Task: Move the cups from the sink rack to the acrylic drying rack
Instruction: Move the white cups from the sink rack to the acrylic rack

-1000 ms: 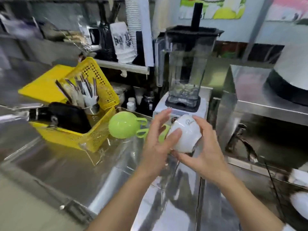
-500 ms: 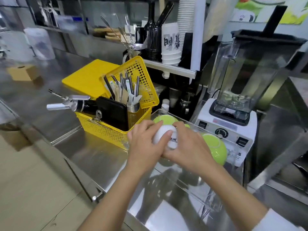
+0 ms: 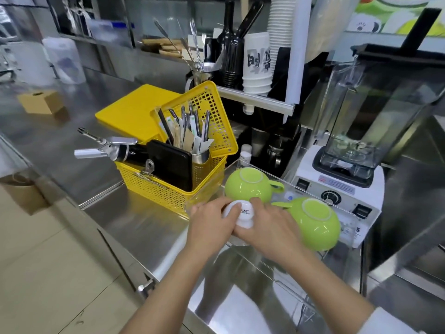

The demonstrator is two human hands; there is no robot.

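Observation:
A white cup (image 3: 243,214) is held upside down, base up, between my left hand (image 3: 210,227) and my right hand (image 3: 267,230), at the near left part of the clear acrylic drying rack (image 3: 265,266). Two lime-green cups rest upside down on that rack: one (image 3: 249,185) just behind the white cup, the other (image 3: 315,224) to the right of my right hand. Whether the white cup touches the rack is hidden by my fingers. The sink rack is out of view.
A yellow basket (image 3: 173,186) with cutlery, a black case and a metal dispenser stands directly left of the acrylic rack. A blender (image 3: 356,150) stands behind the rack at right. Paper cup stacks (image 3: 257,66) sit on a rear shelf. The steel counter edge runs at lower left.
Both hands carried the white cup leftward and down from in front of the blender to the acrylic rack, turning it base up. The view swung left with them.

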